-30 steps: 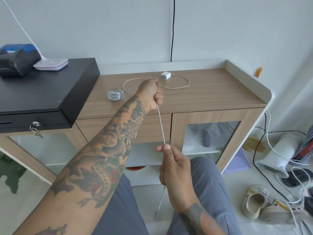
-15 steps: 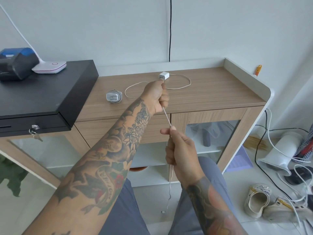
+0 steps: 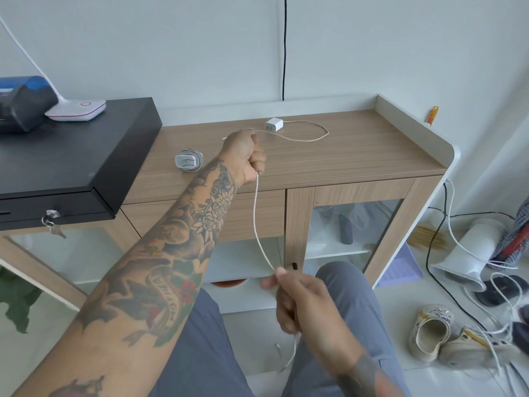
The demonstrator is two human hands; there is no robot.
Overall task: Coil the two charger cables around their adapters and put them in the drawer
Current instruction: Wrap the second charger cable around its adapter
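Note:
A white adapter (image 3: 274, 124) lies at the back of the wooden cabinet top (image 3: 357, 156), its pale cable (image 3: 259, 222) looping right and then running through my fists. My left hand (image 3: 245, 156) grips that cable above the cabinet top. The cable hangs down to my right hand (image 3: 300, 303), which pinches it lower, in front of the cabinet; its loose end dangles past my knees. A second adapter (image 3: 189, 161), grey-white with its cable wound around it, rests on the top left of my left hand. The wooden drawer front (image 3: 269, 213) under the top is closed.
A black cash drawer (image 3: 71, 159) with a key sits at left, carrying a blue-black device (image 3: 23, 103) and a white lamp base (image 3: 76, 109). Glass cabinet doors stand below. Shoes, a white fan and tangled cords lie on the floor at right.
My right hand has slid down the cable, away from my left hand, so a longer stretch hangs between them. The left hand has stayed over the cabinet top.

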